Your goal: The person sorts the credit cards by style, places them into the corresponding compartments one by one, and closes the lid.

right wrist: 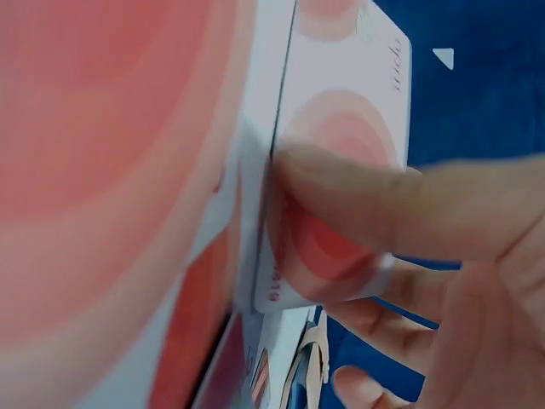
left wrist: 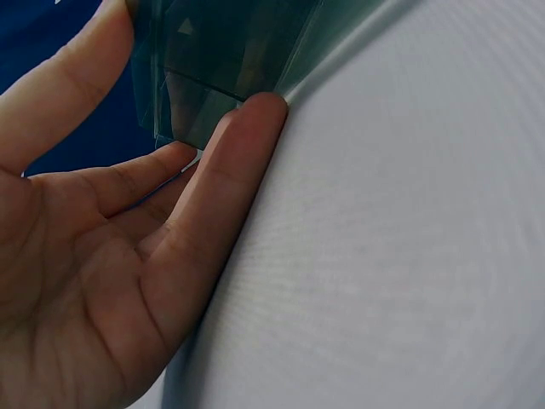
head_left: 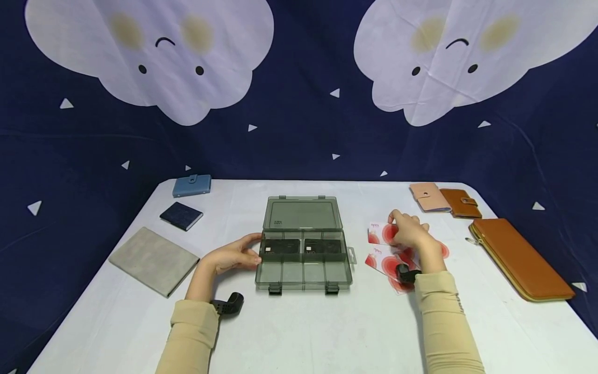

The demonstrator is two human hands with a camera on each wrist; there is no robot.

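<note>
My left hand point(head_left: 238, 253) holds the left side of a translucent grey-green compartment box point(head_left: 303, 285), thumb at its rim. In the left wrist view the fingertips point(left wrist: 264, 106) meet the box's lower edge. The box's lid point(head_left: 303, 214) is tipped back. Two black cards point(head_left: 282, 246) with small pale squares lie in its back row, one left and one right; the front compartments hold nothing. My right hand point(head_left: 413, 232) pinches a white card with red circles point(right wrist: 336, 247) between thumb and fingers. More cards of this pattern point(head_left: 378, 259) lie overlapping beneath that hand, partly covered.
A grey notebook-like cover point(head_left: 154, 261), a dark blue booklet point(head_left: 181, 215) and a blue snap wallet point(head_left: 192, 185) lie left. At right are a pink snap wallet point(head_left: 429, 197), a brown wallet point(head_left: 460, 202) and a long brown zip wallet point(head_left: 520, 259). Blue fabric borders the white table.
</note>
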